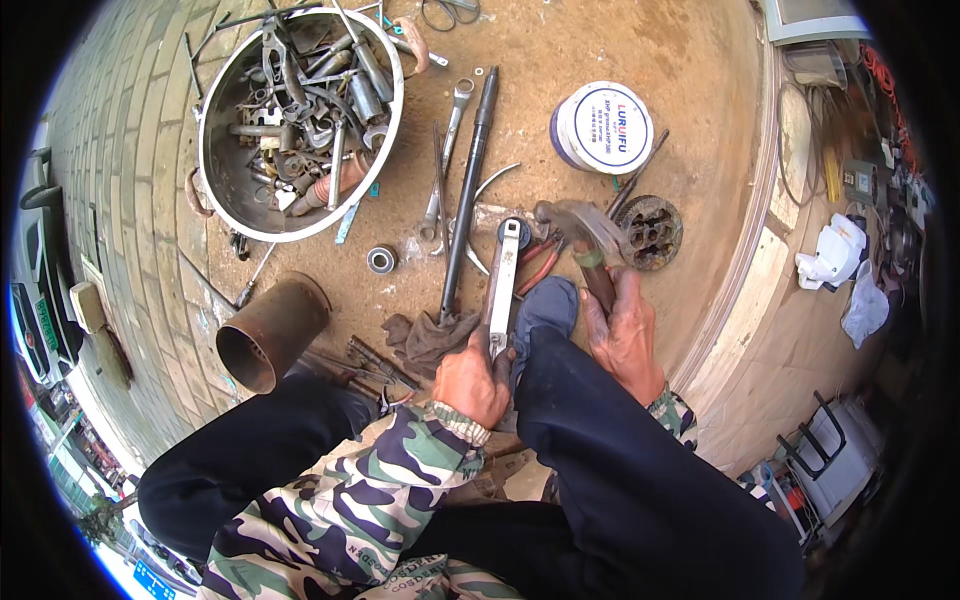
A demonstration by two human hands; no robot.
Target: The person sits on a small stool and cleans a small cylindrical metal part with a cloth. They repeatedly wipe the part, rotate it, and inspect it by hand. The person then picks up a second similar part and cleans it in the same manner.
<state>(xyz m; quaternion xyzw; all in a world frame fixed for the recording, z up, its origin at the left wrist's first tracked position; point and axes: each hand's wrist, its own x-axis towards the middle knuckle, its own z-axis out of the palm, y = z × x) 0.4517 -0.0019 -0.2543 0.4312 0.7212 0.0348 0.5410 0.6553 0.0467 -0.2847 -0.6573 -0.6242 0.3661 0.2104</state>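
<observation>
My left hand [472, 388] is closed around the lower end of a flat silver metal bar [505, 272], which points away from me. At its far end is a rounded head with a small square hole. A hammer [597, 282] is gripped by its handle in my right hand [628, 328]. Its head, smeared by motion, is raised to the right of the bar's far end and apart from it. Red-handled pliers [541, 268] lie between the two tools, partly covered. Beside the bar, near my left hand, lies a crumpled grey rag [428, 342].
A metal basin [227, 172] full of tools and parts stands far left. Nearer are a rusty cylinder [258, 340] and a bearing [381, 260]. A long black rod [468, 195] lies beside a wrench [452, 130]. At right are a white-lidded tub [612, 125] and a holed metal disc [650, 232].
</observation>
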